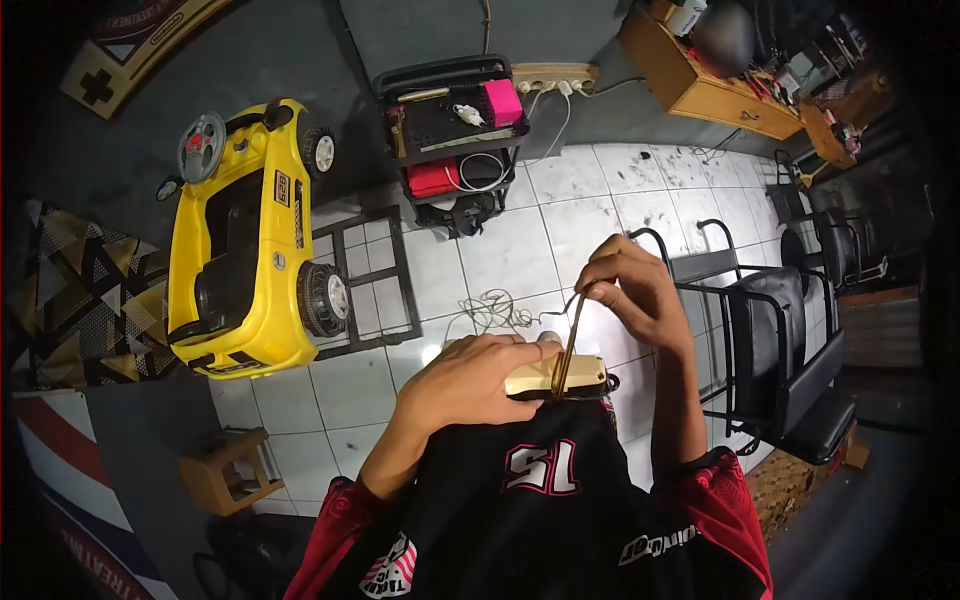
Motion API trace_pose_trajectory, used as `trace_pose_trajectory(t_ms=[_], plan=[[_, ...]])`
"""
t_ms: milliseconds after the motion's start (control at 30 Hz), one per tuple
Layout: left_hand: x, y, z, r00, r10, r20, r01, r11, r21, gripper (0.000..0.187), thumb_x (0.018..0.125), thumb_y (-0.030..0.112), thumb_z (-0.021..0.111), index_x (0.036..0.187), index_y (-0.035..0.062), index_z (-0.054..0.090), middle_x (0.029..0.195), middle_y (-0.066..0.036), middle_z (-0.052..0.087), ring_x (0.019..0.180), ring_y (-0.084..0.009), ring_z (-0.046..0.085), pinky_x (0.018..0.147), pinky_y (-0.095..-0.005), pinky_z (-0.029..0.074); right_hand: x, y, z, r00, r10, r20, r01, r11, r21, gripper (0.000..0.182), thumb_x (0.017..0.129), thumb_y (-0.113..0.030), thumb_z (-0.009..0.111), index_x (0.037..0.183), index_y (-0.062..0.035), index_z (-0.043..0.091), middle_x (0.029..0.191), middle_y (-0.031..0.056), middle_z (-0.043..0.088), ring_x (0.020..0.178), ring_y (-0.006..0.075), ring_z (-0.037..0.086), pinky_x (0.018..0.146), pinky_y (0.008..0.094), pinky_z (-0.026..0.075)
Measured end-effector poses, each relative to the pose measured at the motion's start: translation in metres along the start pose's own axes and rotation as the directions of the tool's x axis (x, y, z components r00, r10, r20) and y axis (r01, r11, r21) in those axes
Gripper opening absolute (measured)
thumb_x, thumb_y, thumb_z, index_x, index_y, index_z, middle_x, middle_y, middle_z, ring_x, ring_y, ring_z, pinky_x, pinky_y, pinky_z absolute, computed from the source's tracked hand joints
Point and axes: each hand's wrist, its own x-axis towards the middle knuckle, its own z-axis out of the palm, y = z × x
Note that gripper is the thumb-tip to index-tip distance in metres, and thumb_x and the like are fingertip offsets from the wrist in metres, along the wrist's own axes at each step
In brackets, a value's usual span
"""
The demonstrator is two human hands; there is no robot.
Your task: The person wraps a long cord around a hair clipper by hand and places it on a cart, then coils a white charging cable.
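Observation:
My left hand point(478, 378) is closed around a hair clipper point(585, 374) with a gold-cream housing, a dark underside and a black hanging loop at its right end. It is held in front of my black shirt. Several turns of a brownish cord point(569, 352) run around the clipper body. Up and to the right, my right hand point(637, 290) pinches that cord between thumb and fingers and holds it taut above the clipper. A loose tangle of thin cord point(495, 312) shows beyond my left hand, over the tiled floor. My left fingertips are partly hidden behind the clipper.
A yellow toy car point(245, 240) stands at the left by a dark metal frame point(405, 270). Ahead is a black trolley point(455, 145) with a pink box point(502, 102). Black chairs point(765, 300) stand at the right, a wooden cabinet point(715, 95) at the far right, a cardboard box point(215, 478) lower left.

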Motion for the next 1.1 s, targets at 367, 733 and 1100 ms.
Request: trace_pose_trajectory(t_ms=[367,733,1100], plan=[[-0.005,-0.010,-0.012,0.976,0.045,0.214,-0.034,0.998,-0.053,0.053,0.071,0.020,0.071,0.122,0.0086,0.060,0.092,-0.016,0.068,0.087,-0.0324,0.066,0.079,-0.0388,0.051,0.018,-0.034,0.031,0.990,-0.046,0.134,0.044,0.999,0.018,0.013,0.083,-0.007,0.069,0.094,0.0008,0.069,0.088,0.0104,0.060,0.082,0.0189,0.059,0.071,0.0301,0.048],[-0.016,0.018,-0.020,0.957,0.149,-0.249,-0.074,0.955,0.289,0.055,0.066,0.017,0.074,0.117,0.0055,0.057,0.106,-0.013,0.062,0.093,-0.0320,0.061,0.082,-0.0401,0.050,-0.011,0.025,0.023,0.995,0.074,-0.060,-0.063,0.982,0.178,0.012,0.090,-0.008,0.063,0.093,0.0026,0.066,0.088,0.0089,0.061,0.082,0.0158,0.056,0.073,0.0280,0.045],[0.018,0.023,-0.014,0.916,0.286,-0.280,-0.169,0.911,0.376,0.076,0.059,0.011,0.078,0.131,0.0088,0.052,0.101,-0.012,0.064,0.088,-0.0312,0.062,0.080,-0.0390,0.051,-0.022,0.010,-0.014,0.979,0.034,-0.200,-0.019,0.997,0.079,0.008,0.088,-0.006,0.064,0.091,0.0015,0.067,0.083,0.0075,0.061,0.076,0.0143,0.055,0.067,0.0264,0.043]])
